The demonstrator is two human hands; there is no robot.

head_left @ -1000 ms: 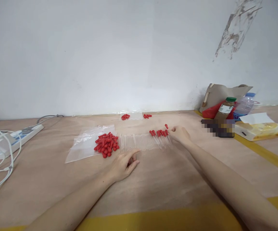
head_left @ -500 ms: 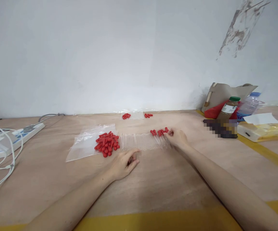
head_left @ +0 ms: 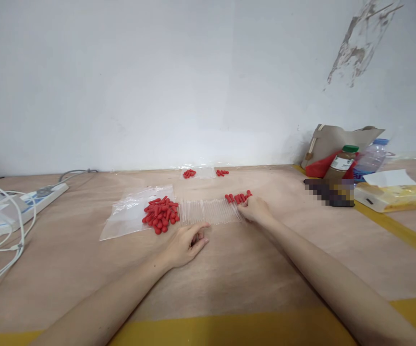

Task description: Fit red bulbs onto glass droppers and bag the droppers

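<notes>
A row of thin clear tubes point(head_left: 208, 211) lies side by side on the table. At the right end of the row, several red rubber bulbs point(head_left: 237, 197) sit along the tubes' far ends. My right hand point(head_left: 256, 210) is there, its thumb and fingers pinched on a thin clear tube, just below the bulbs; the fingertips are partly hidden. Near the row's front left edge rests my left hand point(head_left: 186, 245), fingers apart and holding nothing. Left of the tubes, a heap of red rubber bulbs point(head_left: 160, 215) lies partly on a clear plastic bag point(head_left: 125, 218).
Two small groups of red bulbs point(head_left: 189, 174) lie near the wall, beside a small clear bag point(head_left: 204, 173). A power strip point(head_left: 49, 199) with white cables point(head_left: 22, 226) is at left. At right stand a jar point(head_left: 343, 163), a water bottle point(head_left: 373, 156) and a yellow-white packet point(head_left: 395, 194).
My right hand has shifted slightly left and nearer to me, from beside the rightmost red bulb to the tubes below it. My left hand has stayed in place.
</notes>
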